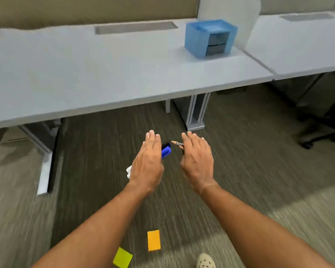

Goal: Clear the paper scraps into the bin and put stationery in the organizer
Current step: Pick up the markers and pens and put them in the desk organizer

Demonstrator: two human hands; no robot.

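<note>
Left hand [147,161] grips a blue marker [166,150], perhaps crumpled paper too; right hand [196,161] grips a pencil [177,144]. Organizer [209,38] waits on the counter [104,74]; sticky notes [153,240] remain on the floor.

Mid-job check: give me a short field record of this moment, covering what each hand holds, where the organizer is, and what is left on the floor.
left hand: holds blue-and-black marker; white crumpled paper shows at its outer edge
right hand: holds sharpened wooden pencil
blue plastic drawer organizer: on grey desk, far right
floor: orange sticky note, yellow-green sticky note on carpet
bin: not in view
</note>
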